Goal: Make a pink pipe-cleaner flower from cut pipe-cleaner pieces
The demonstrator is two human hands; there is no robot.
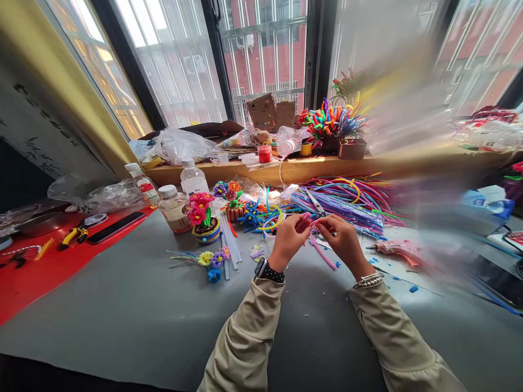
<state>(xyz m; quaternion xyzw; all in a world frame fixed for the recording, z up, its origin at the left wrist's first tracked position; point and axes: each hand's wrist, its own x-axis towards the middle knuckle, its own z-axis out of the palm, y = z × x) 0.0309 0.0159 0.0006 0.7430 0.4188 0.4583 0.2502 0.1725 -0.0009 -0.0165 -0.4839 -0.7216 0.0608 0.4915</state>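
A pink pipe cleaner (322,255) is pinched between the fingertips of my left hand (289,240) and my right hand (344,244). Its free end trails down toward the grey table, and a bent pink part shows at my left fingertips. Just beyond my hands, open scissors (315,203) lie against a heap of coloured pipe cleaners (347,209). Left of my hands stands a small pot of pink fuzzy flowers (206,231). Yellow, purple and blue fuzzy flowers (213,260) lie in front of it.
Clear glue sticks (232,247) lie beside the pot, with bottles (174,209) behind. A pink glue gun (398,247) rests right of my hands. Pliers (74,237) and a phone (116,227) lie on red cloth at left. A blurred streak covers the right side.
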